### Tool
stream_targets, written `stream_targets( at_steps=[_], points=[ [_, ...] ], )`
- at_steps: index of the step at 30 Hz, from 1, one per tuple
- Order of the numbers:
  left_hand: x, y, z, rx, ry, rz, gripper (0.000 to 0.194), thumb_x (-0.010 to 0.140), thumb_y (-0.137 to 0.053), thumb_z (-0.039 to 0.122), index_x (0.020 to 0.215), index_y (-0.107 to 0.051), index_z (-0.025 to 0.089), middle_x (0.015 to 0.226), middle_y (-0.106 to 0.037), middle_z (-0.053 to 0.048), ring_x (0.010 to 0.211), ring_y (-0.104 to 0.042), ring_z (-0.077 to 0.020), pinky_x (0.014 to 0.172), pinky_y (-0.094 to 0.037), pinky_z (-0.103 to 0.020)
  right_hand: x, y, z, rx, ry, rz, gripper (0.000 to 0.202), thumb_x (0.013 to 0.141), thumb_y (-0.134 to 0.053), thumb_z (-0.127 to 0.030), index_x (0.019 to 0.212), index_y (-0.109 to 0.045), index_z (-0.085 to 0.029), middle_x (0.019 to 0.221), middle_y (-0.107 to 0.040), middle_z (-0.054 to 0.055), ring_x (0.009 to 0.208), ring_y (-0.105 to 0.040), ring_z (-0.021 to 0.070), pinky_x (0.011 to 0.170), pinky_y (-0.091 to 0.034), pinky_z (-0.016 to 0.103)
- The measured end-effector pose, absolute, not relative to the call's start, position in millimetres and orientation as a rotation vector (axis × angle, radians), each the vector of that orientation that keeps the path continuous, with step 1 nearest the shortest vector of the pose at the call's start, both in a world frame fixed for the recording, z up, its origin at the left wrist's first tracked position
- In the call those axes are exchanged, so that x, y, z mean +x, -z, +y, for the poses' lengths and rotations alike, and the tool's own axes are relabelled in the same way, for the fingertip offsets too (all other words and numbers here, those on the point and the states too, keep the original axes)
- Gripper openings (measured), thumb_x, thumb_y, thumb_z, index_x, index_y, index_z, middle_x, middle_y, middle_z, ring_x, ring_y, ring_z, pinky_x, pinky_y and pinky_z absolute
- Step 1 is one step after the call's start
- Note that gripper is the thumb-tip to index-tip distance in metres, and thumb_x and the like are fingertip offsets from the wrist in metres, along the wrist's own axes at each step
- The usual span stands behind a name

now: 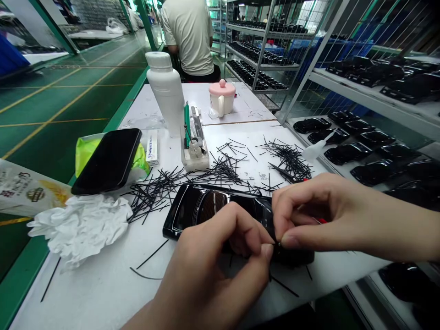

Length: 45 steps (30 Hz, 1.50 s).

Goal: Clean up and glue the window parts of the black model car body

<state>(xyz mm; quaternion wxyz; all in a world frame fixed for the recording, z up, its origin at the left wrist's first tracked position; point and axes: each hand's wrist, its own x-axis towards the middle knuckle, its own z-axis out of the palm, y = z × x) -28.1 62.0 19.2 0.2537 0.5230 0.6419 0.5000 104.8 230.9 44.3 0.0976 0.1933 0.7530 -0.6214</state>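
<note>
A glossy black model car body (185, 206) lies on the white table in front of me, partly covered by both hands. My left hand (220, 256) is over its near side, thumb and forefinger pinched together at its edge. My right hand (312, 215) comes in from the right, also pinching, its fingertips close to the left ones. What the two pinches hold is too small to make out. A red bit shows under the right hand's fingers. Thin black strips (151, 192) lie in loose piles behind the car, and a few lie in front of it.
Left of the car are crumpled white paper (82, 224) and a black phone (110, 160) on a green packet. Behind stand a tool holder (195, 160), a white bottle (167, 87) and a pink-lidded mug (222, 98). Racks (378, 101) of black car bodies line the right. A person (189, 36) sits ahead.
</note>
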Motion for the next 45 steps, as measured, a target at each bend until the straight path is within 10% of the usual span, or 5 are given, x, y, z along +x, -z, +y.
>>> stream_targets(
  at_steps=[33,45],
  points=[
    [-26,-22,60,1.38,-1.343,1.721,0.024,0.083,-0.06,0.006,0.073,-0.045,0.022,0.073,-0.066,0.006,0.066,-0.062,-0.0072,0.061,-0.048,-0.017,110,-38,212,0.05,1.337,3.132,0.015,0.083,-0.058,-0.005,0.08,-0.058,-0.02,0.071,-0.058,-0.005,0.061,-0.051,0.0063,0.056,-0.039,0.017],
    [-32,-24,53,1.807,-0.938,1.997,0.025,0.079,-0.054,0.003,0.071,-0.04,0.023,0.073,-0.067,0.005,0.065,-0.063,-0.0115,0.059,-0.045,-0.022,127,-14,189,-0.121,0.682,3.648,0.011,0.095,-0.049,-0.012,0.093,-0.057,-0.019,0.076,-0.064,0.003,0.064,-0.057,0.0146,0.056,-0.042,0.028]
  ],
)
